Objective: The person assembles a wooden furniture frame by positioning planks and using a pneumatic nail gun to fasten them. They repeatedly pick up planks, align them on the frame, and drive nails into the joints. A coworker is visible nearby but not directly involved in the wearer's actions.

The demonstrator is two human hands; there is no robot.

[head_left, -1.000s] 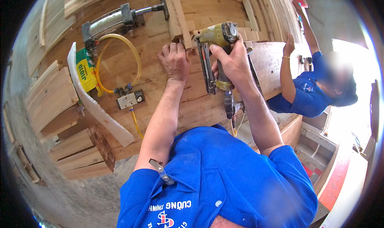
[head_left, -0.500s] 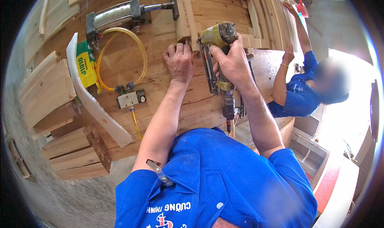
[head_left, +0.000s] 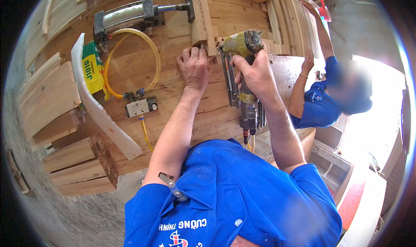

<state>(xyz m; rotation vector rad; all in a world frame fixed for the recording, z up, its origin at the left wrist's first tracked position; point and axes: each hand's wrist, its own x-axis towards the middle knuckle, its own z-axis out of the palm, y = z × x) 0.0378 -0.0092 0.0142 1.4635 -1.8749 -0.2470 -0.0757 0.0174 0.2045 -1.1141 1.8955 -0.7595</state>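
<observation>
My right hand (head_left: pixel 258 76) grips the handle of a yellow-and-black pneumatic nail gun (head_left: pixel 237 44). Its head is by the near corner of a wooden frame (head_left: pixel 236 19), and its magazine points down toward me. My left hand (head_left: pixel 193 69) is curled closed against the near end of an upright wooden bar (head_left: pixel 199 24); whatever its fingers hold there is hidden. Beyond that hand, a pneumatic cylinder (head_left: pixel 125 14) lies on the wooden bench (head_left: pixel 173 117), its rod reaching to a plate at the bar.
A yellow air hose (head_left: pixel 157 58) loops to a small valve (head_left: pixel 139 107). Left of it are a green-and-yellow box (head_left: pixel 92 69), a curved white strip (head_left: pixel 93 100) and stacked boards (head_left: pixel 52 100). At right, a co-worker in a blue shirt (head_left: pixel 318 102) reaches to the wooden slats (head_left: pixel 299 26).
My right hand has moved the nail gun a little to the right and nearer to me, away from the bar. My left hand stays in place. The co-worker's arms have shifted slightly left.
</observation>
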